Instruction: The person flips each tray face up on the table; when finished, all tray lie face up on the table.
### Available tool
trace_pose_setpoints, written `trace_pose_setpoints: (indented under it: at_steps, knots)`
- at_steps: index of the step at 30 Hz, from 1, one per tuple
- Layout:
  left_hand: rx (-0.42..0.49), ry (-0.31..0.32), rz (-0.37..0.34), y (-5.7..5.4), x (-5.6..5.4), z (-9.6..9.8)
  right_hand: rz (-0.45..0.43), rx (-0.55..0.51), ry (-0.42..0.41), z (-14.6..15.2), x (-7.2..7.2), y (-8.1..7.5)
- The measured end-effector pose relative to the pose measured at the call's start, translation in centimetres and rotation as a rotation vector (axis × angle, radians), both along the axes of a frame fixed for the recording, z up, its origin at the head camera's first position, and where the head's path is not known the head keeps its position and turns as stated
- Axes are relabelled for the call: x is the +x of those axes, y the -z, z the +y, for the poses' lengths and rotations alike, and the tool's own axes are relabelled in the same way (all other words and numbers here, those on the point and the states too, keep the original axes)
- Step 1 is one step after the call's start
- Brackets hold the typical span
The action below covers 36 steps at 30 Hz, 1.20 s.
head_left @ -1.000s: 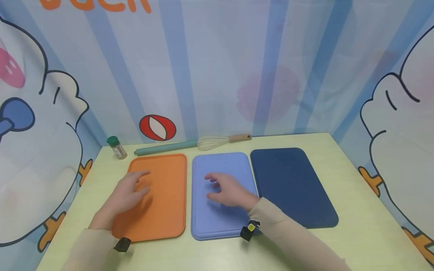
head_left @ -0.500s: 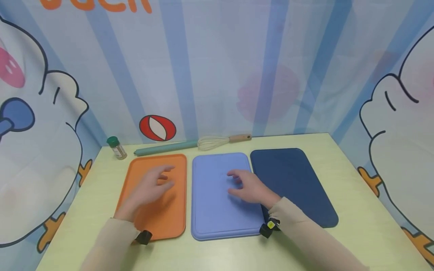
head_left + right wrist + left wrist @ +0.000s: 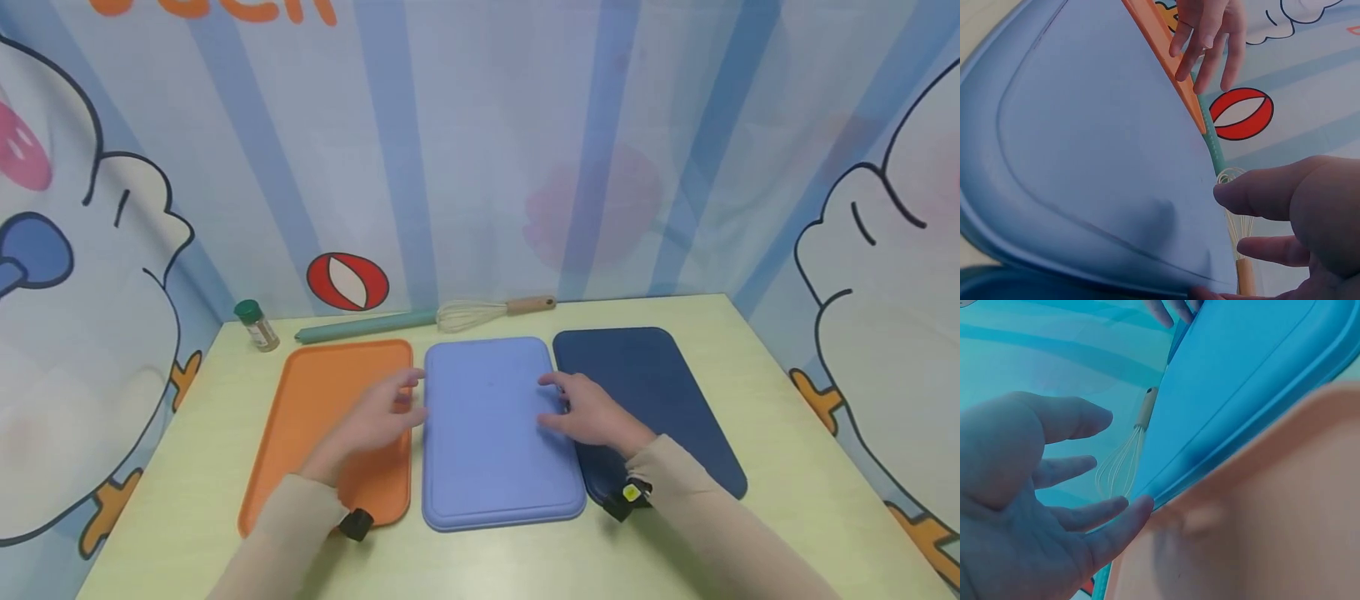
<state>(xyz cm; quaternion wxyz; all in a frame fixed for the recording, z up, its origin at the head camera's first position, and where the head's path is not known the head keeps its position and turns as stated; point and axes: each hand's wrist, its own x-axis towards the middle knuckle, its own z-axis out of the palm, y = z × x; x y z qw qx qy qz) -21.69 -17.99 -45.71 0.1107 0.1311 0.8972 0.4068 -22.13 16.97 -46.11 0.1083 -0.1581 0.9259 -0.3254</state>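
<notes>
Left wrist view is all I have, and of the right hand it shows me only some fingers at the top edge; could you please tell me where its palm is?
Observer: In the head view, the palm of the right hand is over the navy tray.
Operator: Thank you; what lies just past the wire end of the whisk, please?
Observer: The end of a teal rod, roughly in line with it; I can't tell whether they touch.
Operator: And is there anything at the back left of the table?
Observer: Yes, a jar with a green cap, past the far left corner of the orange tray.
</notes>
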Motion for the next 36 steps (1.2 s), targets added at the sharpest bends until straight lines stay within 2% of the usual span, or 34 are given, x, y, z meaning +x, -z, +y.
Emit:
trace_pose_setpoints:
  at_steps: [12,20,27,36]
  knots:
    - [0.001,0.003,-0.017,-0.1,0.0,2.1,-0.039,-0.003,-0.021,0.6,0.6,-1.0]
    - [-0.005,0.034,-0.006,-0.1,-0.1,2.6,-0.096,-0.013,-0.04,0.9,1.0,-1.4]
    - [-0.003,0.007,-0.053,-0.4,0.1,3.1,-0.14,-0.012,-0.059,1.0,1.3,-1.8]
    - [0.055,-0.006,-0.056,-0.3,-0.3,3.5,-0.158,-0.002,-0.056,0.8,1.6,-1.8]
